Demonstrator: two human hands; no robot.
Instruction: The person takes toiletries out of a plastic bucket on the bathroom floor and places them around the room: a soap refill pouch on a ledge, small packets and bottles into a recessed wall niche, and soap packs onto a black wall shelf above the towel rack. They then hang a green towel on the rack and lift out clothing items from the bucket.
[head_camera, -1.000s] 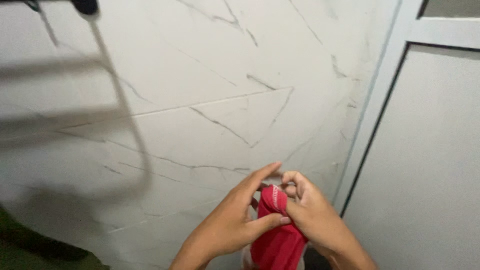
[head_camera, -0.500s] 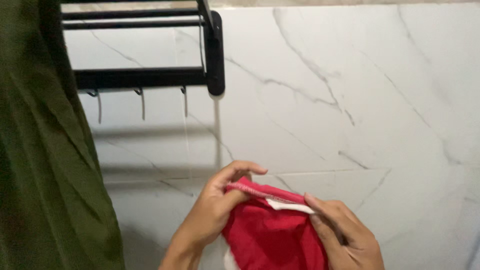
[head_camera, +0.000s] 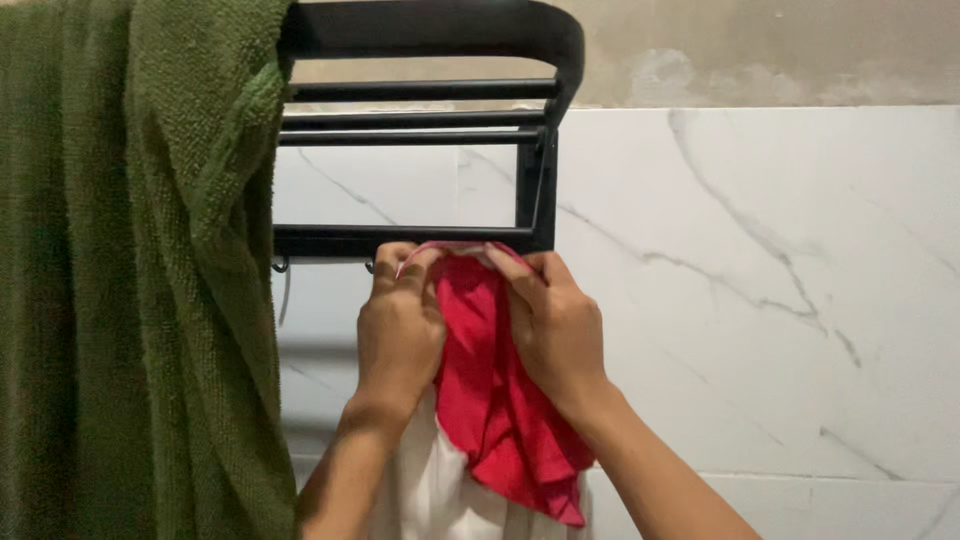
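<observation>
- Head view: red cloth (head_camera: 495, 400) held up at the lower bar of the black towel rack (head_camera: 430, 240); its top edge is bunched between both hands, the rest hangs down over a white cloth (head_camera: 430, 490) below.
- Left hand (head_camera: 400, 320): fingers clamped on the top left of the red cloth, fingertips right at the bar.
- Right hand (head_camera: 550, 320): fingers pinched shut on the top right of the same edge, just beside the left hand.
- Risk: the grip is only on a thin edge, so the cloth could slip out of the fingertips and drop; most of its weight hangs free below.
- Risk: small hooks (head_camera: 280, 266) show under the bar by the left hand; the cloth could miss or catch on one unevenly, then slide off once released. Cannot tell whether the edge is over a hook or the bar yet.
- Risk: the white cloth is partly hidden behind the red one and the wrists; cannot tell how it is held, so it may fall if the hands shift.
- Risk: green towel (head_camera: 140, 270) hangs from the rack close on the left; a left elbow nudge could drag it off.
- Marble wall (head_camera: 760, 300) behind, nothing else near.
</observation>
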